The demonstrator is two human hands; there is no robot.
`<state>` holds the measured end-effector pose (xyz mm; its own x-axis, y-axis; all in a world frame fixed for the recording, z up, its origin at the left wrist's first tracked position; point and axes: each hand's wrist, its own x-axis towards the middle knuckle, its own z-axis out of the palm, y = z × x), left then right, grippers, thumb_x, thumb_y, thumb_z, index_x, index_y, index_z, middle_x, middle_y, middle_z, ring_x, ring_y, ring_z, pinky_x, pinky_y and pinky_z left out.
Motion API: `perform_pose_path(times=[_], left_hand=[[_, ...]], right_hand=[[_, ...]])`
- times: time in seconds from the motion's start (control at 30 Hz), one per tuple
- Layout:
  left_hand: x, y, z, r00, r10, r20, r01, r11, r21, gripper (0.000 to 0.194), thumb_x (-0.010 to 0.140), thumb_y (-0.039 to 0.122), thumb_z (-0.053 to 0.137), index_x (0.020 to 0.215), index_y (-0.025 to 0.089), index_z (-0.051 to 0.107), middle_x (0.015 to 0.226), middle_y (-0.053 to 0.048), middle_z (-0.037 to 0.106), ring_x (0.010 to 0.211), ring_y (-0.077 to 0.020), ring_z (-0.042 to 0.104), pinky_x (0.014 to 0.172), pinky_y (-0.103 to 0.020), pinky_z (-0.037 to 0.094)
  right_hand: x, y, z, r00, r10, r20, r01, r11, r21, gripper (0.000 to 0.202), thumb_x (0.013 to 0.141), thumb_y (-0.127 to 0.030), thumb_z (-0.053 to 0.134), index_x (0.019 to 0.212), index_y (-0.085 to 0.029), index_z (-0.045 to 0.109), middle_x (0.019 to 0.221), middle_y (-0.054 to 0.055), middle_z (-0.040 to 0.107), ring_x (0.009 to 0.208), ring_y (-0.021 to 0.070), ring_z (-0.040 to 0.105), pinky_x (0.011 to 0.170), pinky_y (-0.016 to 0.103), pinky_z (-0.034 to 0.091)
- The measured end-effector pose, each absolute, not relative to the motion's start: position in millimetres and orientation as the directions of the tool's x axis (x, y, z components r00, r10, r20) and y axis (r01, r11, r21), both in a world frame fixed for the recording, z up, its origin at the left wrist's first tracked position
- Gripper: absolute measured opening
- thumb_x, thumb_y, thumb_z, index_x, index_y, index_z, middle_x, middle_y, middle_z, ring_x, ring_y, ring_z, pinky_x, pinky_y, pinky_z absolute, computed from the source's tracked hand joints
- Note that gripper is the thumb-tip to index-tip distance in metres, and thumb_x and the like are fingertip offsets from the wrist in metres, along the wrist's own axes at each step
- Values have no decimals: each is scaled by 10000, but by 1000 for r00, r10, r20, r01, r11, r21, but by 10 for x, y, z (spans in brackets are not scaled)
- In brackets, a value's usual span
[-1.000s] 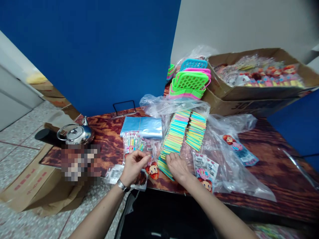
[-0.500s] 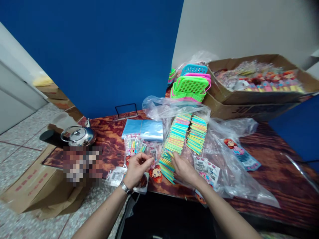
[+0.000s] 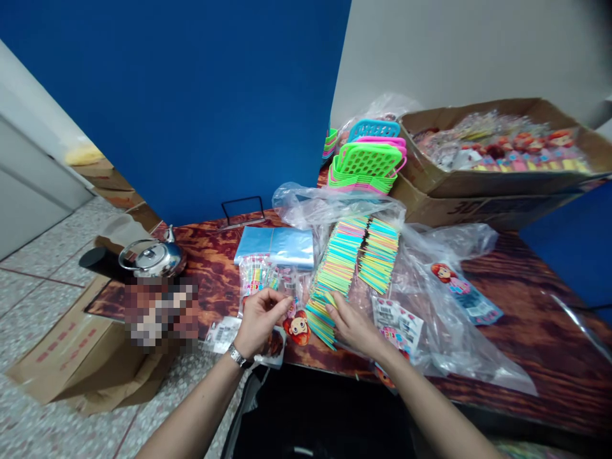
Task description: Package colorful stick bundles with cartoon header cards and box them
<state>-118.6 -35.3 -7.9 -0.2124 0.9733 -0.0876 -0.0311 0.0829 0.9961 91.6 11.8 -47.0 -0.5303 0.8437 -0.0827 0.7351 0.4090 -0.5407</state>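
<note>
Many thin coloured sticks (image 3: 339, 255) lie in two rows on clear plastic on the table. My right hand (image 3: 348, 320) rests on the lower end of the left row, fingers bent and closed round something I cannot make out. Left of it, my left hand (image 3: 262, 319), with a metal watch on the wrist, pinches the edge of a clear packet bearing a red-haired doll print (image 3: 298, 327). Beyond that hand lie small filled packets (image 3: 255, 275) and a stack of blue plastic bags (image 3: 277, 247). Printed packets (image 3: 396, 322) lie right of my right hand.
A steel kettle (image 3: 155, 260) stands at the table's left, above an open carton (image 3: 95, 363). Green, pink and blue baskets (image 3: 368, 162) are stacked at the back, beside a large box (image 3: 502, 185) of packets. Crumpled clear plastic (image 3: 449, 331) spreads rightward.
The left hand and the doll-printed packet have shifted slightly left. The right hand stays over the sticks, with its fingers a little changed. The whole view has moved slightly.
</note>
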Motion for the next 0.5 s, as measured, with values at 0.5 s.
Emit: perform_pose_path(times=[0.5], left_hand=[[-1209,-364,-81,-224,970,-91,-34,86,996,217,691,290,692,614,133,564,540,28,541,484,-71,469,474,-180,383]], right_hand=[[563,6,-489,-450,824,-344,885,462,-52,259,841,-20,297,965,-163,474,929,100,587,726,212,649,566,277,440]])
